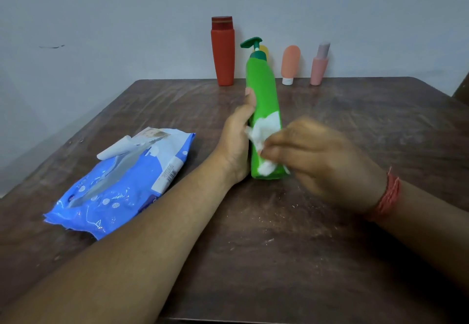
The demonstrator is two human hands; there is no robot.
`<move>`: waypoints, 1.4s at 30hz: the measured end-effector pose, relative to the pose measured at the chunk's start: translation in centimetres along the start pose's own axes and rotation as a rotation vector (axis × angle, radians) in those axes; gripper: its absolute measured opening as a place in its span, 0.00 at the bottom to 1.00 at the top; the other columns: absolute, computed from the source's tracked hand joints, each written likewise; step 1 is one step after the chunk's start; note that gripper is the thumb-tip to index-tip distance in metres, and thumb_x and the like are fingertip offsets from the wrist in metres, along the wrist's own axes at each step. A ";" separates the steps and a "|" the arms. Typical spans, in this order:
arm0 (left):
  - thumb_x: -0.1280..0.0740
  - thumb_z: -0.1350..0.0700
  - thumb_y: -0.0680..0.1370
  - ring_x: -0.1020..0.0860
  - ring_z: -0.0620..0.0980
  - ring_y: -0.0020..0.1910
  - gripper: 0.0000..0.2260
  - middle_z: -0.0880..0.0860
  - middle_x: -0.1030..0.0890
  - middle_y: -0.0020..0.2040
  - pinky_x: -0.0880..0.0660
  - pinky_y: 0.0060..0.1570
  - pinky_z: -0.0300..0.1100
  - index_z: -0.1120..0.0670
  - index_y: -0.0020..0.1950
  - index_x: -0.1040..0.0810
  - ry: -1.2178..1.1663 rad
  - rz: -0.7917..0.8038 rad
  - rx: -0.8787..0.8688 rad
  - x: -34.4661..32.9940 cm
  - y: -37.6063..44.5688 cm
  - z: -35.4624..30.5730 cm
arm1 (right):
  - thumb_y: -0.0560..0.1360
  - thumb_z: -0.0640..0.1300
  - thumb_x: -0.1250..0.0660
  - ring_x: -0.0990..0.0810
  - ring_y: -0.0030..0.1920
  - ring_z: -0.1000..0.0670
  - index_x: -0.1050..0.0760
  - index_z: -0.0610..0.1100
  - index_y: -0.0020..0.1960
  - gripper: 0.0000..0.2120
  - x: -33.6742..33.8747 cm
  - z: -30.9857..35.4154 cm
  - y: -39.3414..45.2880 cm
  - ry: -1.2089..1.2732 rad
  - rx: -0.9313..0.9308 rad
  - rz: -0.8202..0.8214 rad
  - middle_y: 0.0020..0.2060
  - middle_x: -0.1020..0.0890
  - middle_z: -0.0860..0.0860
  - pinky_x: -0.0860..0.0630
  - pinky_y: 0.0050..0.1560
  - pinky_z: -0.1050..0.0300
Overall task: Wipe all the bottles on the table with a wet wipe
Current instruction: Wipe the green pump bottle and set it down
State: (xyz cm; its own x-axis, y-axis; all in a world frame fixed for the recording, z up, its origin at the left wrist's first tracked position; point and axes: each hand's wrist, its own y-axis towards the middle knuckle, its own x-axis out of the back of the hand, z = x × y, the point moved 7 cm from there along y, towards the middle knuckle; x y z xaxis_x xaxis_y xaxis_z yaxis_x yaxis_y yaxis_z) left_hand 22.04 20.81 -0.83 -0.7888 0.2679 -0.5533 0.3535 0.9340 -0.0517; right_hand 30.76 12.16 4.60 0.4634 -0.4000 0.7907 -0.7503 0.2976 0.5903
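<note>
**Green bottle, base end under the wipe**

My left hand [234, 143] is curled round the green bottle [264, 100] from its nine o'clock side, holding it tilted, base down on the tabletop [279, 247], pump pointing away toward twelve. My right hand [322, 161] comes in from three o'clock, fingers pinching the bunched white wipe [266, 130] against the lower body. The long axis runs six to twelve, so I reckon the next stroke goes up toward the pump. The red bottle [222, 52], peach tube [290, 63] and pink bottle [319, 66] stand well apart at twelve, along the far edge. Wipe pack [119, 184] lies at nine.
</note>
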 end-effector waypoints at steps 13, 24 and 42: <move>0.38 0.35 0.78 0.22 0.57 0.39 0.34 0.60 0.23 0.44 0.21 0.39 0.46 0.64 0.67 0.28 0.013 -0.113 -0.051 0.4 -0.2 -0.4 | 0.76 0.34 0.34 0.20 0.59 0.45 0.18 0.37 0.57 0.12 0.0 2.2 -0.9 0.147 0.141 0.150 0.57 0.17 0.45 0.26 0.64 0.52; 0.46 0.34 0.80 0.22 0.58 0.41 0.33 0.61 0.22 0.42 0.22 0.42 0.48 0.64 0.63 0.27 0.080 -0.098 -0.053 1.0 0.1 -0.6 | 0.74 0.32 0.35 0.25 0.68 0.45 0.19 0.37 0.60 0.16 -1.0 2.2 -1.2 0.187 0.191 0.242 0.60 0.18 0.45 0.29 0.68 0.49; 0.50 0.36 0.83 0.18 0.48 0.35 0.32 0.52 0.17 0.36 0.21 0.36 0.38 0.56 0.42 0.16 0.014 0.014 0.057 0.4 -0.4 0.2 | 0.83 0.43 0.42 0.33 0.74 0.50 0.30 0.40 0.73 0.19 -1.2 -2.1 -0.1 -0.042 -0.053 0.058 0.73 0.30 0.46 0.35 0.74 0.48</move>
State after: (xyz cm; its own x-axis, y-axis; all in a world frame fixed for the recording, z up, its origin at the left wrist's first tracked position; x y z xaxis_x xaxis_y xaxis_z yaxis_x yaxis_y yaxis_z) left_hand 21.67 20.49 -1.17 -0.7904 0.2843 -0.5427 0.3923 0.9152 -0.0920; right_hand 31.22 14.45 3.93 0.3987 -0.4164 0.8171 -0.7490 0.3664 0.5521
